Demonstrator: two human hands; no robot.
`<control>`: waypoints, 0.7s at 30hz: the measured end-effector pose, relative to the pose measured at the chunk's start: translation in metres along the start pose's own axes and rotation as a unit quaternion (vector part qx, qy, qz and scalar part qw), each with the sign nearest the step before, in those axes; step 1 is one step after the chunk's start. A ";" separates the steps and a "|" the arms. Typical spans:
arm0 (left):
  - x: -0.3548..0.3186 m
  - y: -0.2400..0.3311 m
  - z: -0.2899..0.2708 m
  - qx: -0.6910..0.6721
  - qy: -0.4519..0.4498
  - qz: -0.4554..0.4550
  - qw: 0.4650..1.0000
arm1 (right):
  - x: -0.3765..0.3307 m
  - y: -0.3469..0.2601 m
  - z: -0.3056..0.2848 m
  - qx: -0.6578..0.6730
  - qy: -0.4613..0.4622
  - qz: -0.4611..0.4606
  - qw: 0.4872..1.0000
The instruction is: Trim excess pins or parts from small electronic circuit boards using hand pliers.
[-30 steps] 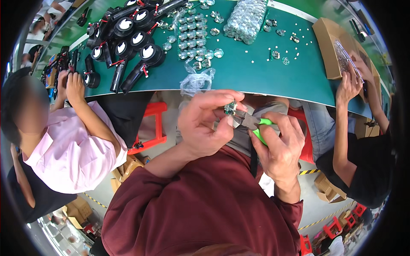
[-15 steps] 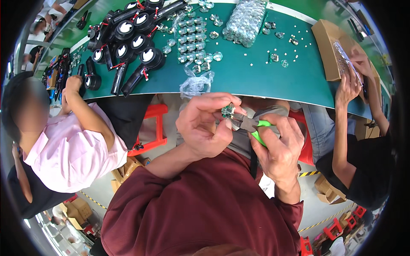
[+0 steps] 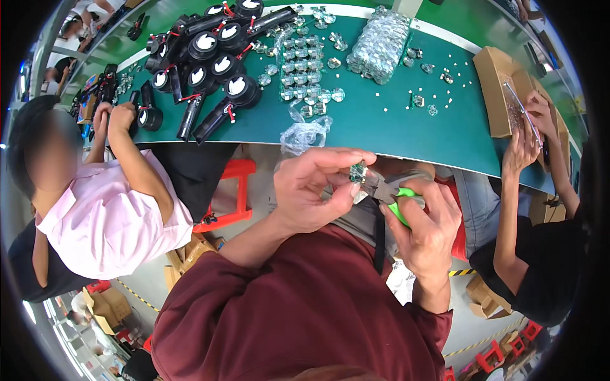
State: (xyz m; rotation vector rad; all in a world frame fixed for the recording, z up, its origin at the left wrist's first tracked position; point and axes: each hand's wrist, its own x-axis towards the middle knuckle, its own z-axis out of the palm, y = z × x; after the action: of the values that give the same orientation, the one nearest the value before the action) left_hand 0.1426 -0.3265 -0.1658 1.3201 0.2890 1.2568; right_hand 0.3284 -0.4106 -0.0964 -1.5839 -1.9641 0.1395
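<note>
Between the thumb and fingers of my left hand (image 3: pixel 318 190) is a small green circuit board (image 3: pixel 358 172) with shiny parts on it. My right hand (image 3: pixel 424 225) grips a pair of cutting pliers (image 3: pixel 405 204) with bright green handles. The metal jaws reach to the board's right side, near my left thumb. Whether they bite on anything is too small to tell. Both hands are above my lap, just in front of the table's near edge. Beyond them, a crumpled clear plastic bag (image 3: pixel 306 134) lies at that edge.
On the green table (image 3: pixel 375 136) are a panel of small boards (image 3: pixel 302 70), a bubble-like clear pack (image 3: pixel 379 44), and a heap of black round-headed devices (image 3: pixel 204 43). Scattered bits lie right of centre. Co-workers sit on both sides; the right one reaches into a cardboard box (image 3: pixel 492 95).
The table appears shifted slightly right and down in view, my hands with it. The plier handles look closer together. My left hand still holds the board.
</note>
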 end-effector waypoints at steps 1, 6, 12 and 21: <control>0.001 -0.001 0.001 0.004 0.003 0.007 1.000 | 0.001 0.000 0.001 0.002 0.003 -0.004 1.000; 0.005 -0.001 0.005 0.091 0.028 0.059 0.994 | 0.004 0.000 0.006 0.004 0.023 -0.013 1.000; 0.007 -0.001 0.005 0.105 0.034 0.094 0.989 | 0.002 0.001 0.008 0.021 0.027 -0.016 0.999; 0.006 -0.001 0.007 0.104 0.053 0.105 0.988 | 0.002 0.001 0.005 0.019 0.027 -0.023 0.999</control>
State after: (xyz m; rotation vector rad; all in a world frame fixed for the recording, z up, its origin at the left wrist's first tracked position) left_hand 0.1506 -0.3254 -0.1620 1.4933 0.3703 1.5092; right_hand 0.3261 -0.4070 -0.1003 -1.5023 -1.9433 0.1127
